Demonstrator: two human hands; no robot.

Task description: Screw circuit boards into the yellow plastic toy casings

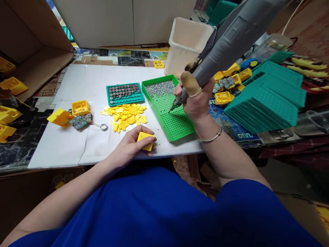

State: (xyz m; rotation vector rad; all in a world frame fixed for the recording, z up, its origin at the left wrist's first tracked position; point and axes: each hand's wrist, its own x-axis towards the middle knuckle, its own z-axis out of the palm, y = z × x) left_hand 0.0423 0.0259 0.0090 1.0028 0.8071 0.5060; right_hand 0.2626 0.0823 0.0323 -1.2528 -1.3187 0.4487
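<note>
My left hand [135,144] is closed around a small yellow plastic case [146,141] near the front edge of the white work surface. In my right hand [196,103] is a grey electric screwdriver [221,48], gripped near its lower end; tan finger covers show on that hand. The screwdriver's bit points down over a green perforated tray [168,118]. Small metal screws [160,88] are heaped at the tray's far end. Just beyond my left hand lies a pile of flat yellow plastic pieces [127,116]. Behind that pile, a teal tray [125,100] holds rows of round button cells.
Yellow housings [60,118] with a circuit board [80,121] and a wired round disc [103,127] lie to the left. A whitish bin [177,55] stands behind the green tray. Stacked teal trays [267,99] rise at right. An open cardboard box [31,68] borders the far left.
</note>
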